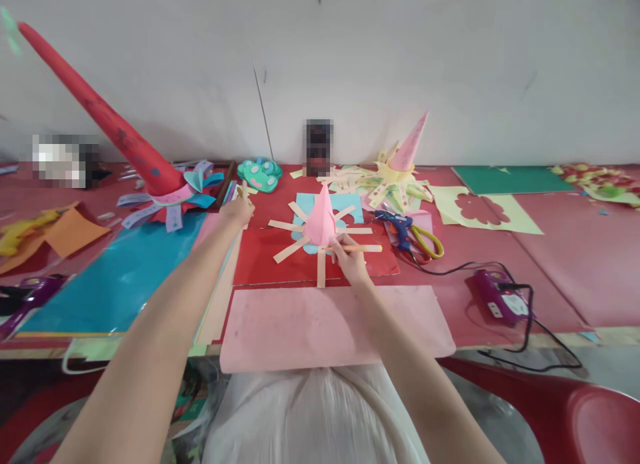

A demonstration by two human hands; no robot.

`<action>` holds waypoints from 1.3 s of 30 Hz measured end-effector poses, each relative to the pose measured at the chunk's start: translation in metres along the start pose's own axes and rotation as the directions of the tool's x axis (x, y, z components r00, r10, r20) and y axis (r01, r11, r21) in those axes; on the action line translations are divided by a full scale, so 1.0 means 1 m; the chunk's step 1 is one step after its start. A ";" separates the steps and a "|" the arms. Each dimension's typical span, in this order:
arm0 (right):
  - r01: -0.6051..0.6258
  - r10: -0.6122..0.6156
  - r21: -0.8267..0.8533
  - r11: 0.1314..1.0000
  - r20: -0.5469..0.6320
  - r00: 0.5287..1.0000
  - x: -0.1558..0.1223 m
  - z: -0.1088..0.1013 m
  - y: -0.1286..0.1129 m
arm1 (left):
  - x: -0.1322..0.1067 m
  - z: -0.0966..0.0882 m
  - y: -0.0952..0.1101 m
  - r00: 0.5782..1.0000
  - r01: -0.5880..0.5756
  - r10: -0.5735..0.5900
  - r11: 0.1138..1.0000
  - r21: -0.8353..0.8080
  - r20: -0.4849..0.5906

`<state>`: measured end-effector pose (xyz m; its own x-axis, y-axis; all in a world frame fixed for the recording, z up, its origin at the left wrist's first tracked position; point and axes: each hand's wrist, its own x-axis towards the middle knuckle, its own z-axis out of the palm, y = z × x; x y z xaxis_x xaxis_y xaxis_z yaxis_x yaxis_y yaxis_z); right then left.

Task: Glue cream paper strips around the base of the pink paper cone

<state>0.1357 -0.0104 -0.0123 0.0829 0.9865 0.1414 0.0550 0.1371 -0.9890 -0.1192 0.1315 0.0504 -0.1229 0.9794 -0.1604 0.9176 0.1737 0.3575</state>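
Note:
In the middle stands a pink paper cone (321,217), with several cream paper strips (321,267) fanned out around its base. A light blue paper shape (304,203) lies beneath it on a red sheet (280,261). Close against the cone's right side, my right hand (350,256) is closed on an orange pen (369,249), held almost level. My left hand (238,209) reaches forward to the left of the cone, beside a stack of coloured paper. Its fingers are closed around something small and pale that I cannot make out.
A tall red cone hat (145,164) stands left, a smaller pink cone (411,144) at the back right. A blue glue gun (399,229), yellow-handled scissors (427,243) and a corded purple power strip (500,297) lie right. Pink paper (330,327) overhangs the front edge.

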 end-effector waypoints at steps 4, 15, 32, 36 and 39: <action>0.154 -0.177 -0.151 0.976 -0.147 0.973 0.002 -0.007 0.001 | -0.046 0.008 0.018 0.999 -0.007 0.002 0.993 -0.120 -0.041; 0.125 -0.382 -0.555 0.822 -0.375 0.845 0.017 -0.041 0.014 | -0.143 0.094 0.039 0.952 -0.283 0.246 0.492 -0.824 -0.180; -0.169 0.160 0.060 0.984 0.127 0.979 -0.006 0.004 -0.009 | -0.152 0.093 0.043 0.863 -0.445 0.505 0.784 -0.432 0.028; -0.153 0.153 0.173 0.973 0.012 0.988 -0.002 0.002 -0.001 | -0.157 0.091 0.047 0.845 -0.372 0.514 0.763 -0.529 0.147; -0.115 0.132 0.211 0.971 -0.066 0.989 0.001 0.001 0.004 | -0.161 0.087 0.053 0.802 -0.270 0.540 0.709 -0.651 0.256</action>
<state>0.1351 -0.0089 -0.0158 0.1549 0.9879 0.0126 -0.1656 0.0385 -0.9854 -0.0183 -0.0258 0.0149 0.4938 0.8526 -0.1710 0.4381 -0.0741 0.8959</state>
